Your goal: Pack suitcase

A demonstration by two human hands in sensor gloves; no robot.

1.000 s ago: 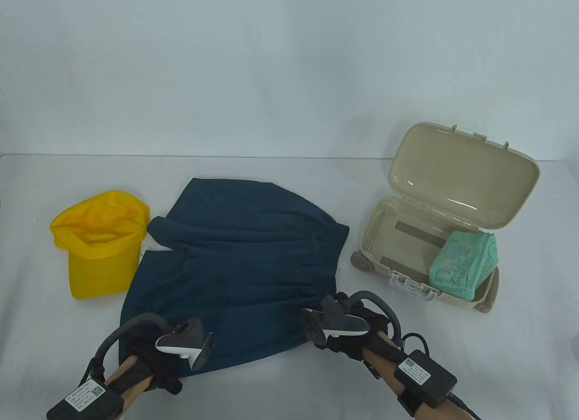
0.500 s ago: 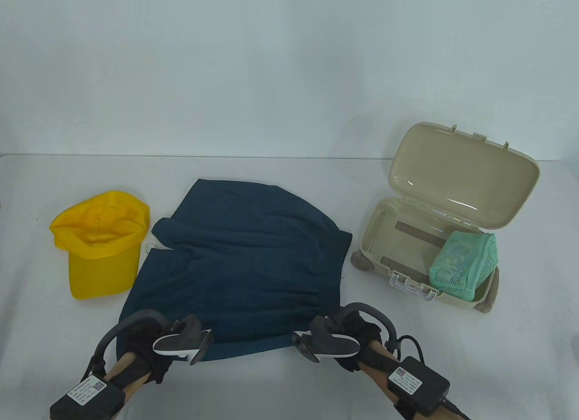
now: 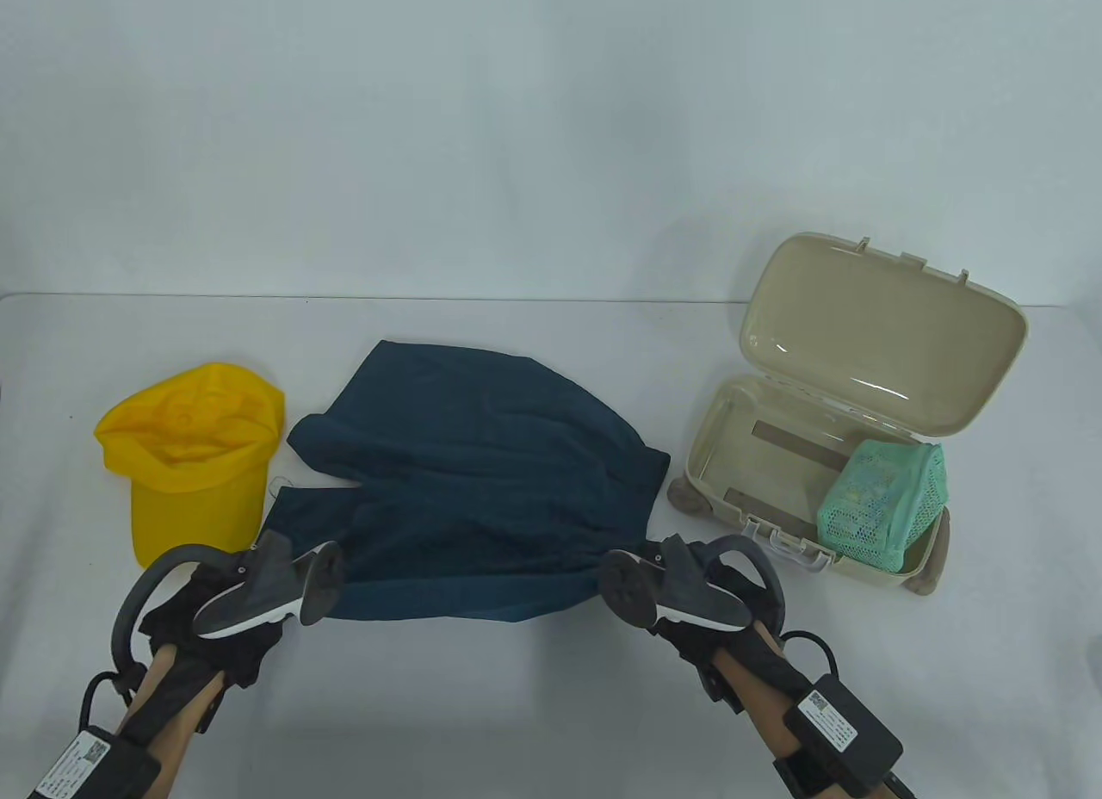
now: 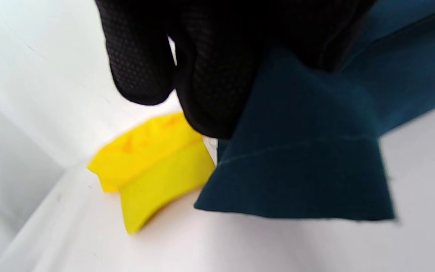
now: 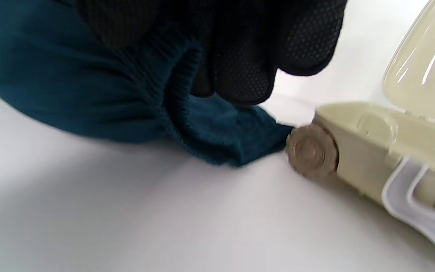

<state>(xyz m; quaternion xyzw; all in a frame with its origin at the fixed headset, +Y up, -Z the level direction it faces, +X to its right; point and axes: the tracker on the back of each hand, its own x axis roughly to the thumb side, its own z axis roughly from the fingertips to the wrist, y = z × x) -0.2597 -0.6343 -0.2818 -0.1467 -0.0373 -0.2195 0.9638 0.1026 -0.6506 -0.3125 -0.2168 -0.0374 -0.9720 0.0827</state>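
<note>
At the far left of the table we see the yellow cap, lying with its opening turned up and its brim toward us, just beside the left edge of the dark blue shorts. Our left hand grips the near left corner of the shorts; in the left wrist view the gloved fingers pinch the hemmed fabric so that this corner hangs lifted above the table, the cap showing behind it. The shorts spread across the middle of the table, their far part lying flat and rumpled, their near edge raised between our two hands. Our right hand grips the near right corner; in the right wrist view its fingers clench the gathered elastic waistband. Just right of that hand stands the beige suitcase, its lid open and leaning back, one wheel close beside the waistband. Inside the suitcase, at its right end, sits a green mesh pouch, tilted against the wall.
</note>
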